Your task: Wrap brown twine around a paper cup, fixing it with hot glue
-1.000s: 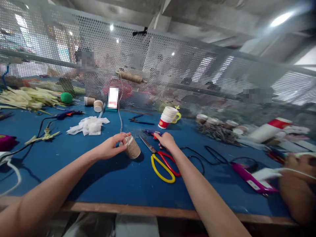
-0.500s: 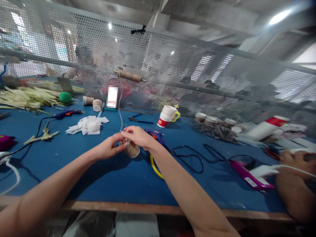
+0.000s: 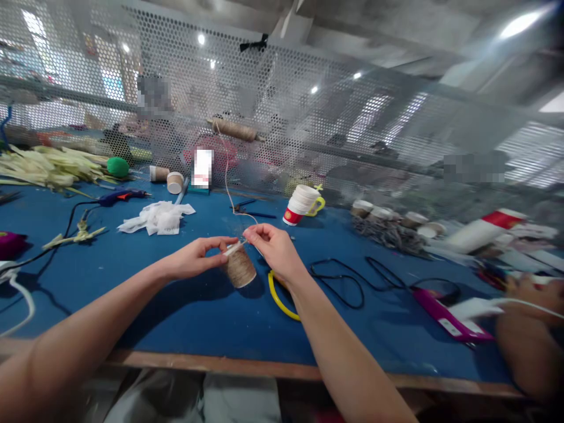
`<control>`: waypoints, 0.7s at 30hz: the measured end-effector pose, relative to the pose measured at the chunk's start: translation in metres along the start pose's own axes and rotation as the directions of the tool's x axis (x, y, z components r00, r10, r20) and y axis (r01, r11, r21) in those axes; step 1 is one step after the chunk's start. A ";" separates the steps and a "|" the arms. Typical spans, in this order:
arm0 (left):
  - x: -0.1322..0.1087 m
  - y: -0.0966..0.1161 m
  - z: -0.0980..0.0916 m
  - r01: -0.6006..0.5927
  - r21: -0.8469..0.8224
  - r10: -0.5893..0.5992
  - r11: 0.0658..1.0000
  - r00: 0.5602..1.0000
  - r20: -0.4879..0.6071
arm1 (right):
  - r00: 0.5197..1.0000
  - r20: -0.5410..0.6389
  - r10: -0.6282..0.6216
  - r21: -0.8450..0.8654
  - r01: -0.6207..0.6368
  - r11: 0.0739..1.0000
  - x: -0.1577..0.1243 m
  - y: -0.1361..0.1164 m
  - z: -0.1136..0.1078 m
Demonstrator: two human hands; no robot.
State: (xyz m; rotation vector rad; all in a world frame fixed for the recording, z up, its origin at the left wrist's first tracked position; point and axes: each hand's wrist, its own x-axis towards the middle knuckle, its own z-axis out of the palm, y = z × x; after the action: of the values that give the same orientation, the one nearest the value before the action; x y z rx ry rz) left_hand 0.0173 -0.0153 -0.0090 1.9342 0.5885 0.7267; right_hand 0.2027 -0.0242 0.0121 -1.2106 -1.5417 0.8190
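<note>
My left hand (image 3: 198, 257) pinches the pale rim of a small paper cup (image 3: 240, 268) between thumb and fingers. Brown twine is wound around the cup's side, and the cup tilts over the blue table. Closed on a strand of twine (image 3: 227, 176) right by the rim is my right hand (image 3: 274, 249). That strand runs slack up to a twine spool (image 3: 235, 130) on a stick at the mesh screen. Beneath my right forearm a yellow curved piece (image 3: 278, 298) lies partly covered.
Stacked white paper cups (image 3: 301, 204) stand behind my right hand, near dark pliers (image 3: 253, 210). White crumpled tissue (image 3: 159, 218) and a blue glue gun (image 3: 121, 198) lie left. A purple power strip (image 3: 453, 317) and black cable are right, beside another person's arm (image 3: 529, 346).
My right hand has drawn away from my left, pulling the twine strand rightward. More of the cup's wrapped side shows. The twine from the spool hangs slacker, and the view has shifted slightly.
</note>
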 end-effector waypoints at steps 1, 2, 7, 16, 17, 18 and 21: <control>0.000 0.000 0.000 -0.001 -0.009 0.001 1.000 1.000 0.005 | 1.000 0.000 0.005 -0.004 -0.005 1.000 -0.001 0.001 0.000; 0.000 0.000 0.000 -0.003 -0.019 0.003 1.000 1.000 0.007 | 1.000 0.002 0.010 -0.007 -0.010 1.000 -0.001 0.002 -0.001; -0.001 0.004 0.000 -0.017 -0.054 0.018 0.998 1.000 0.021 | 1.000 0.004 0.031 -0.011 -0.031 0.999 -0.003 0.005 -0.002; -0.002 0.011 0.000 -0.053 -0.119 0.058 0.991 0.997 0.041 | 0.995 0.028 0.091 0.097 -0.094 0.991 -0.006 0.005 0.002; -0.002 0.012 0.000 -0.057 -0.125 0.062 0.991 0.997 0.041 | 0.995 0.025 0.092 0.095 -0.094 0.991 -0.006 0.005 0.002; -0.002 0.013 0.000 -0.060 -0.130 0.066 0.990 0.997 0.041 | 0.996 0.021 0.089 0.082 -0.091 0.992 -0.007 0.005 0.002; -0.003 0.015 0.001 -0.064 -0.138 0.070 0.988 0.997 0.037 | 0.997 0.019 0.068 0.012 -0.069 0.998 -0.009 0.004 0.003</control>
State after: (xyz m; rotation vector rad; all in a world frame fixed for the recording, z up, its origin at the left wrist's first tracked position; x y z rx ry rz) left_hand 0.0174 -0.0238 0.0032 1.8445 0.4377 0.7476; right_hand 0.2012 -0.0309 0.0048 -1.2558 -1.5150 0.8856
